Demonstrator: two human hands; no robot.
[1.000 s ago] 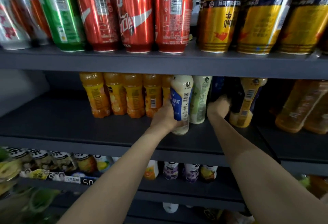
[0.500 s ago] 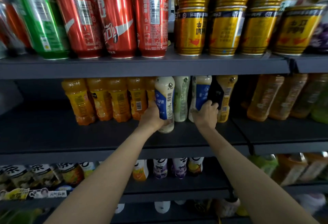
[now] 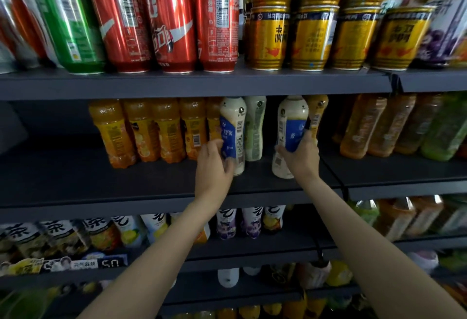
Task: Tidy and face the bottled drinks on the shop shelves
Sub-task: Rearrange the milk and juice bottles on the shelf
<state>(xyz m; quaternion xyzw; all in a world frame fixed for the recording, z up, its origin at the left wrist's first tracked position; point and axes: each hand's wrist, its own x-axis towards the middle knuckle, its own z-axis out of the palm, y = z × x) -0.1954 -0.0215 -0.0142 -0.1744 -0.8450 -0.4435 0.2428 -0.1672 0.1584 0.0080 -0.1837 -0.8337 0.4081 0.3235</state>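
Two cream-white bottles with blue labels stand on the middle shelf (image 3: 151, 187). My left hand (image 3: 214, 162) grips the left one (image 3: 233, 126) low on its label. My right hand (image 3: 300, 157) grips the right one (image 3: 290, 126) around its lower half, and that bottle leans slightly, forward of the row. Between them stands a pale green-labelled bottle (image 3: 255, 129). A yellow-labelled bottle (image 3: 317, 116) shows behind the right one. Several orange juice bottles (image 3: 151, 131) line up to the left.
Red cans (image 3: 171, 25), a green can (image 3: 70, 25) and gold cans (image 3: 313, 35) fill the shelf above. Amber and green tea bottles (image 3: 394, 126) sit on the right shelf section. Lower shelves hold more small bottles (image 3: 250, 222) and price tags (image 3: 111, 263).
My right hand has drawn the right blue-labelled bottle forward and out of the row. My left hand has loosened and shifted lower on the left bottle. The view has drifted right.
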